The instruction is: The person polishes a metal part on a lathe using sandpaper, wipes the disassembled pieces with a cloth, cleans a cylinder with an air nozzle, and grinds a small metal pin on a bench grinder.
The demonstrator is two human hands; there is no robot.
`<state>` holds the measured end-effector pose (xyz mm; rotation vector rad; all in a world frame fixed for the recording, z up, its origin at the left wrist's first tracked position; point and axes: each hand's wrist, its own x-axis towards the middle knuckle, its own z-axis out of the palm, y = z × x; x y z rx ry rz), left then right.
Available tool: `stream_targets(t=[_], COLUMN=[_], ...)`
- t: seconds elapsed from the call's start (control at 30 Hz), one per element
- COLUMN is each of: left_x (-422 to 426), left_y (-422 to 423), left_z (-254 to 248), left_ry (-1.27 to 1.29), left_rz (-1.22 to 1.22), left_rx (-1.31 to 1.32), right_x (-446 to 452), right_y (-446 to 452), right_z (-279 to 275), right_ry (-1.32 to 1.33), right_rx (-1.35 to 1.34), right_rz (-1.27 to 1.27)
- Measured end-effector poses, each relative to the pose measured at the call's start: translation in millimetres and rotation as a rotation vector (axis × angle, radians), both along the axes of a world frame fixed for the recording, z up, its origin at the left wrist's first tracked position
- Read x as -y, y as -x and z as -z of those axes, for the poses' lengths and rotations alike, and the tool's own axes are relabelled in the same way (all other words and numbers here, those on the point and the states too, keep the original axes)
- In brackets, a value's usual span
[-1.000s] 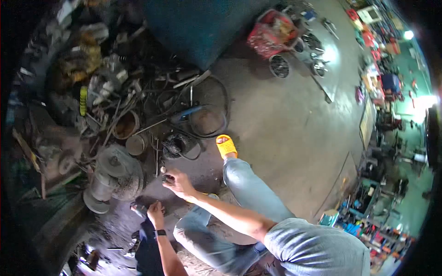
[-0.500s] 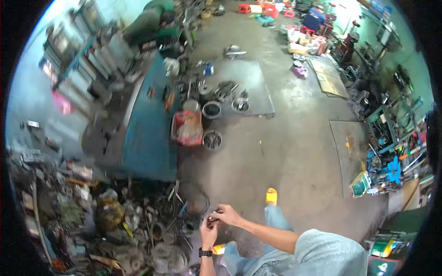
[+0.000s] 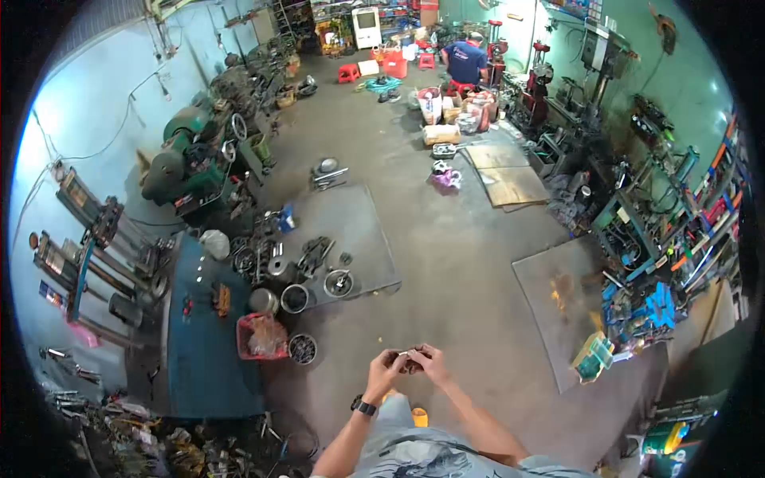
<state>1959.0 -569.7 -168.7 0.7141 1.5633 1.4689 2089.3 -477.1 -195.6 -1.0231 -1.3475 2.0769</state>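
Observation:
In front of my body, my left hand (image 3: 384, 372) and my right hand (image 3: 432, 366) are closed together around a small dark metal part (image 3: 409, 366) with a shiny light edge. Fingers cover most of it, so its exact kind is hidden. A black watch (image 3: 363, 406) sits on my left wrist. Below the hands a yellow shoe (image 3: 419, 417) shows on the concrete floor (image 3: 446, 295).
To the left stand a blue bench (image 3: 209, 350), a red basket (image 3: 249, 338) and a bucket of small metal pieces (image 3: 303, 349). A metal sheet (image 3: 550, 319) lies at right beside a tool rack (image 3: 625, 239). Farther off, a person in a dark shirt (image 3: 466, 62) sits.
The view has swung left and up, away from the scrap pile. Both hands have moved to the front of my body, still holding the small metal part.

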Motion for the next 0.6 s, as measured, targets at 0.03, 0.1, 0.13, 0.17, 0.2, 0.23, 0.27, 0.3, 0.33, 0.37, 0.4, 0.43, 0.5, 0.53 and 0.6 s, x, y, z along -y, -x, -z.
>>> stream_targets(t=[0.03,0.1,0.13,0.17,0.2,0.23,0.27,0.3,0.33,0.37,0.4,0.43,0.5,0.53,0.6], left_x=[-26,-85,-110,-137,-167,-197,-229,-256,-298,-337,-375,-416,-482,-521,-591], left_y=[5,21,31,43,57,71,80,92,114,130,139,150,166,174,195], left_z=[2,8,14,17,21,24,29,32,28,37,36,26,6,-3,-7], left_ry=[-0.015,-0.016,-0.030,0.004,0.037,0.035,0.032,0.010,-0.029,0.000,-0.065,-0.059,-0.011,-0.012,0.012], left_rz=[0.002,0.006,0.008,0.043,0.077,0.114,0.114,0.172,0.235,0.314,0.301,0.311,0.331,0.318,0.317], left_rx=[0.104,0.177,0.183,0.183,0.182,0.250,0.263,0.242,0.204,0.085,0.109,0.058,0.010,0.026,0.042], right_x=[-22,-80,-108,-136,-170,-203,-239,-269,-307,-343,-376,-412,-484,-518,-579], right_y=[3,15,21,26,35,44,52,60,74,80,87,98,116,128,153], right_z=[1,1,2,6,11,-2,7,19,22,-3,-13,-22,-37,-40,-41], right_ry=[0.025,0.063,0.049,-0.027,-0.103,-0.078,-0.080,-0.152,-0.243,-0.364,-0.319,-0.278,-0.243,-0.224,-0.223], right_rx=[-0.021,-0.067,-0.062,-0.006,0.050,0.068,0.082,0.062,0.027,0.205,0.169,0.124,0.163,0.157,0.107], right_rz=[0.027,0.078,0.079,0.017,-0.044,-0.062,-0.063,-0.068,-0.069,-0.138,-0.117,-0.091,-0.065,-0.058,0.038])
